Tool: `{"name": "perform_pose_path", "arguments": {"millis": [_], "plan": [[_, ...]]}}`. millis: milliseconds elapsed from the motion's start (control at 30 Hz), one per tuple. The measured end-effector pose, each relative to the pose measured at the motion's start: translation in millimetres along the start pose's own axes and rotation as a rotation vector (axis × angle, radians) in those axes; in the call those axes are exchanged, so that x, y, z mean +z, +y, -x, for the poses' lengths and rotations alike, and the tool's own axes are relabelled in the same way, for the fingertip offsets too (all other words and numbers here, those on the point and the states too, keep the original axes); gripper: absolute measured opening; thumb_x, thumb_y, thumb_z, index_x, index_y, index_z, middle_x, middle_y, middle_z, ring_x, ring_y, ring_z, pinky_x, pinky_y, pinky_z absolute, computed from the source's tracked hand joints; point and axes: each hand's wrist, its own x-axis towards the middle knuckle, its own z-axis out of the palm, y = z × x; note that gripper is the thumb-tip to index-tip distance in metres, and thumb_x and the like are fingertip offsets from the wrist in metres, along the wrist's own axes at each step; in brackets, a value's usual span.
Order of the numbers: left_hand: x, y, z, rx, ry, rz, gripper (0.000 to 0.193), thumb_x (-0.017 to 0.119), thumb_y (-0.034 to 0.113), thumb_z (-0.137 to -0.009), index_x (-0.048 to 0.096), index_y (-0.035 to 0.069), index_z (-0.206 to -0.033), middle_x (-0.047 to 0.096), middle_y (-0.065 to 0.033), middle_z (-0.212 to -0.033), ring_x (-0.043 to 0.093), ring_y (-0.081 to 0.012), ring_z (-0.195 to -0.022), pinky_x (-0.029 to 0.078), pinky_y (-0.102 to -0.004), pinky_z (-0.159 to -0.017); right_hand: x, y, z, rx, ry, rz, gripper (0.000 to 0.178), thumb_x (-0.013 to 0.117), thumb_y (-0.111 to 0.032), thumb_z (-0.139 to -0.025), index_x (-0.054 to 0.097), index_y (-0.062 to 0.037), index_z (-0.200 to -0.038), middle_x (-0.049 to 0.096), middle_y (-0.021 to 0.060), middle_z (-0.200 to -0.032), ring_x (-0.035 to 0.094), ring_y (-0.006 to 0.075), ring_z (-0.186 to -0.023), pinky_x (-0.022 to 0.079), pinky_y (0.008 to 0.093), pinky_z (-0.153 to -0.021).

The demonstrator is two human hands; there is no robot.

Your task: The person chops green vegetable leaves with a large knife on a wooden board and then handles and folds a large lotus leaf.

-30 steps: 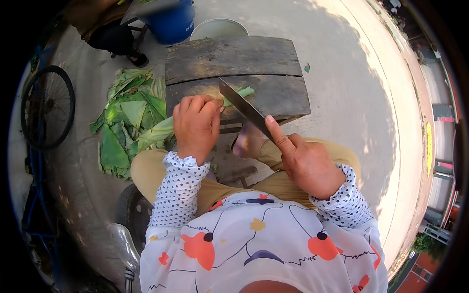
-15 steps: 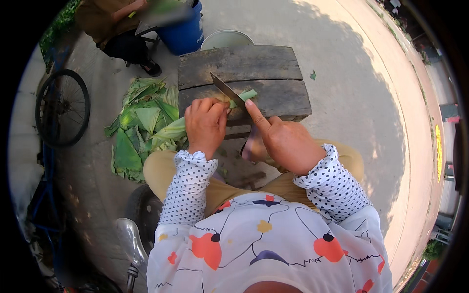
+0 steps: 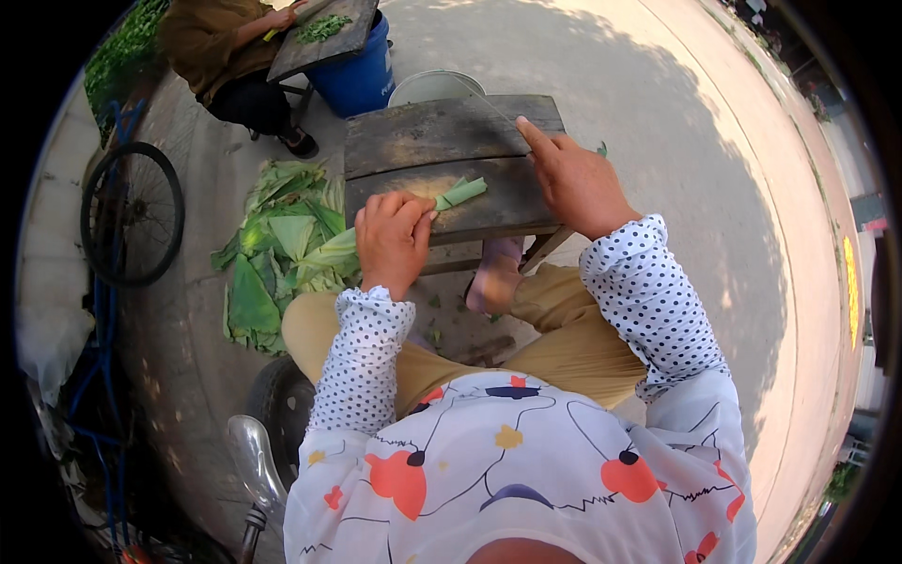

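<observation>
My left hand (image 3: 393, 237) is closed around a roll of pale green leaves (image 3: 462, 193), pressing it against a dark wooden stool top (image 3: 442, 126). One end of the roll sticks out past my fingers to the right, with a dark line across it. The other end trails off the stool's left side. In my right hand (image 3: 584, 183) is a knife (image 3: 504, 117), raised to the right and apart from the roll. Its blade shows nearly edge-on, pointing to the far left, and my index finger stretches along it. The handle is hidden in my grip.
Broad green leaves (image 3: 268, 273) lie heaped on the ground left of the stool. Behind it stand a pale round tub (image 3: 435, 86) and a blue bucket (image 3: 351, 77). A co-worker (image 3: 221, 47) sits at a board with chopped greens. A bicycle wheel (image 3: 132, 216) is at far left.
The knife has left the roll of leaves, lifted up and to the right with my right hand. My left hand keeps its hold with little movement. The view has shifted slightly.
</observation>
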Motion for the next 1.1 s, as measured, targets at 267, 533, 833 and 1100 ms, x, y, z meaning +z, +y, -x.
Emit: {"name": "perform_pose_path", "arguments": {"millis": [267,533,833,1100], "plan": [[-1.1,0.2,-2.0,0.001,-0.007,0.006,0.012,0.078,0.014,-0.087,0.077,0.015,-0.099,0.068,0.0004,-0.099,0.061,-0.0262,-0.097,0.045,-0.0408,-0.086,46.7,16.2,-0.1,-0.118,-0.034,0.057,0.038,0.065,-0.022,-0.100,0.064,-0.0124,-0.136,0.060,0.0135,-0.102,0.065,0.0324,-0.100,0.057,0.0458,-0.079],[-2.6,0.1,-3.4,-0.005,-0.028,0.004,0.012,0.077,0.014,-0.090,0.077,0.014,-0.102,0.070,-0.0011,-0.101,0.062,-0.0264,-0.099,0.045,-0.0398,-0.087,46.1,-22.3,-11.2,-0.433,0.084,-0.204,0.033,0.071,-0.013,-0.090,0.067,-0.0039,-0.122,0.064,0.0113,-0.110,0.062,0.0301,-0.102,0.051,0.0425,-0.091],[-3.5,-1.6,-0.7,-0.015,-0.019,0.020,0.012,0.077,0.014,-0.090,0.077,0.014,-0.102,0.070,-0.0010,-0.101,0.062,-0.0265,-0.100,0.045,-0.0396,-0.087,65.0,-25.7,-46.2,-0.403,-0.188,-0.324,0.007,0.066,-0.006,-0.086,0.069,-0.0070,-0.092,0.067,0.0110,-0.103,0.066,0.0345,-0.103,0.054,0.0450,-0.086],[-3.0,-1.8,-2.2,-0.020,-0.040,0.032,0.012,0.077,0.015,-0.090,0.077,0.015,-0.102,0.069,-0.0001,-0.099,0.061,-0.0260,-0.098,0.045,-0.0404,-0.086,62.8,-34.8,-70.8,-0.321,-0.344,-0.259,0.008,0.067,-0.004,-0.089,0.066,-0.0055,-0.097,0.066,0.0140,-0.105,0.068,0.0384,-0.102,0.054,0.0462,-0.085]]}}
